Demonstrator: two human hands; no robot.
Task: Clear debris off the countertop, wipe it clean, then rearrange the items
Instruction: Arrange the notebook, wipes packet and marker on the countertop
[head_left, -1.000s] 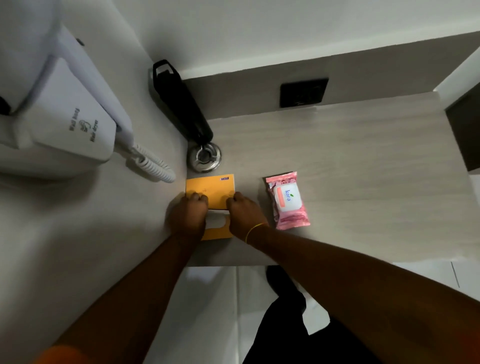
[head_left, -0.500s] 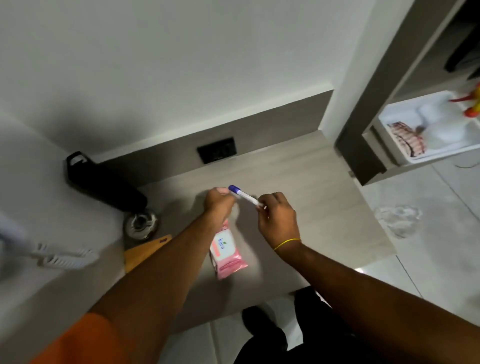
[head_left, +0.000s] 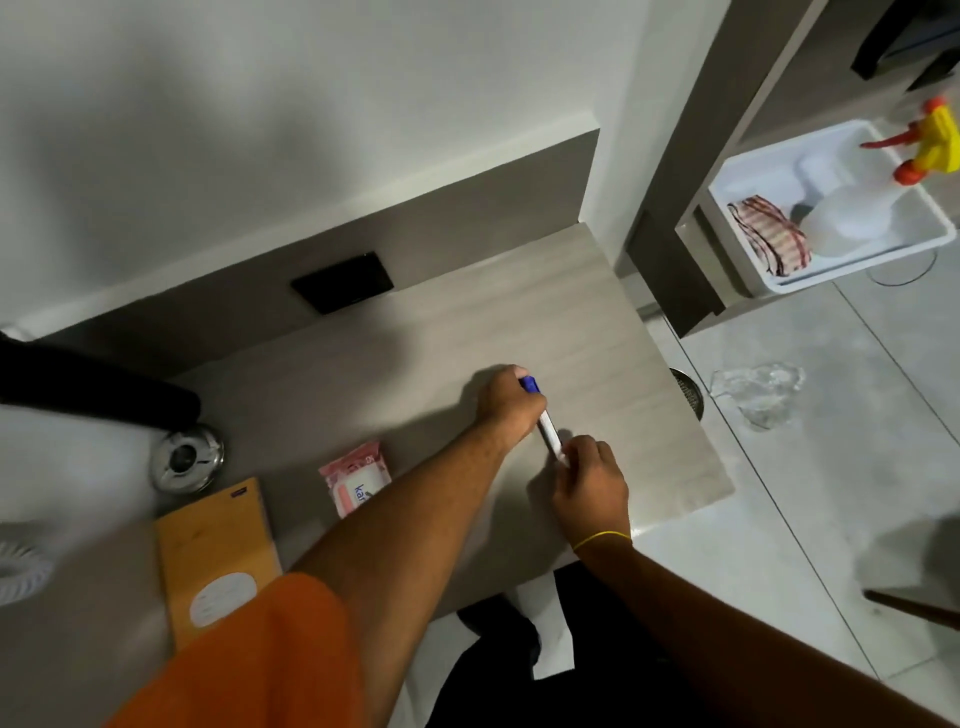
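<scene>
I see both hands gripping a blue-capped pen (head_left: 546, 423) low over the desk (head_left: 597, 322), right of centre: left hand (head_left: 511, 397) fingers clamped on the far end, right hand (head_left: 592, 483) on the near end. Pink wipes pack (head_left: 356, 475) lies left.

This looks like a hotel room or a small home vanity corner. A pale wood-grain bench (head_left: 519, 322) is built into a white wall, with a black socket plate (head_left: 343, 282) set in the grey backsplash behind it. Right of the bench lies glossy tiled floor (head_left: 810, 467), and beyond it a white tub (head_left: 831, 208) holds a spray bottle (head_left: 930, 143) and a striped cloth (head_left: 769, 236).
</scene>
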